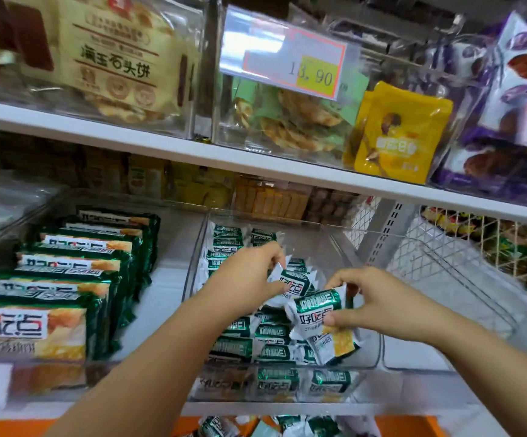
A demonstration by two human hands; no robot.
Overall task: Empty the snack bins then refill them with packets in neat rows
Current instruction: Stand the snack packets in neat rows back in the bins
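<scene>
Centre frame, above clear bin (194,269) part-filled with rows. Left hand (249,275) pinches first packet (292,280) at its upper left corner, packet tilted. Right hand (378,301) pinches second packet (317,310), long axis roughly left-right, right end higher.

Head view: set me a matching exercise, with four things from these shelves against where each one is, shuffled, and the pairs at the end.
Things
1. price tag
2. yellow pouch
3. big green packs
4. small packet

Places
A. in the grip of the right hand
B. lined up in the left bin
C. hung on the front of a clear box on the top shelf
D. standing upright on the top shelf

Pairs: 1-C, 2-D, 3-B, 4-A
</scene>
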